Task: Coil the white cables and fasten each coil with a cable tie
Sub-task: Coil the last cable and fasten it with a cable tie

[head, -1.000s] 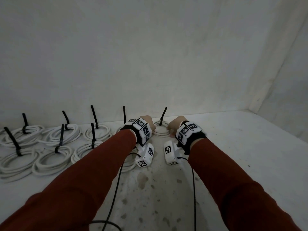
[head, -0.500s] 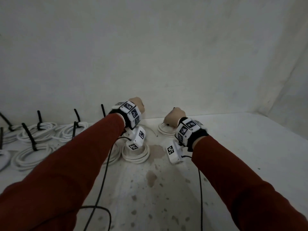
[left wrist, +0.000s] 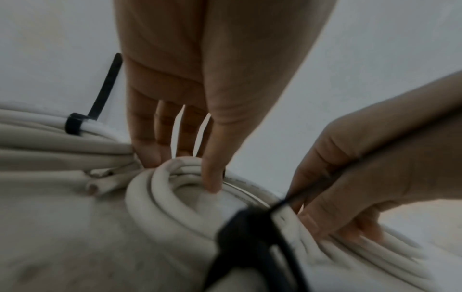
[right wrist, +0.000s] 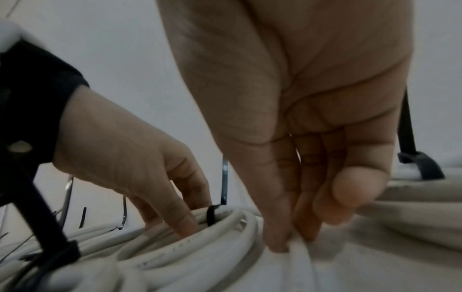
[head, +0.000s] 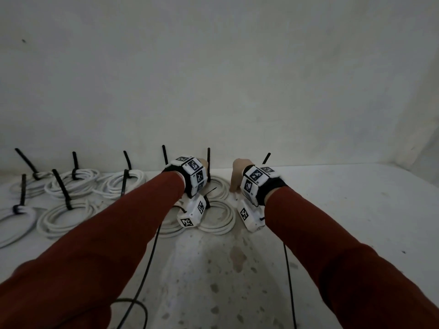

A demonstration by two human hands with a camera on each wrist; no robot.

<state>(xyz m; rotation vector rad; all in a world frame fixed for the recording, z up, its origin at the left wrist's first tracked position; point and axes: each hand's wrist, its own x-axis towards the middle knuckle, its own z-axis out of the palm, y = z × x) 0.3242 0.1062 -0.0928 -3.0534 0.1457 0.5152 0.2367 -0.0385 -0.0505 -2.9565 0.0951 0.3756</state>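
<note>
Head view shows both hands down on one white coil (head: 219, 186) lying on the white table (head: 344, 210) between the wrists, with its black cable tie (head: 208, 165) standing upright just beyond the left hand (head: 202, 162). The left hand's straight fingers (left wrist: 212, 173) press on that coil, while the right hand (head: 237, 172) pinches a strand of white cable between thumb and fingertips (right wrist: 277, 237). To the left of the left hand at least six tied coils (head: 71, 184) lie in two rows, one more tied coil (head: 218, 217) lies nearer the person between the wrists, and another tie (head: 266, 159) rises beyond the right hand.
</note>
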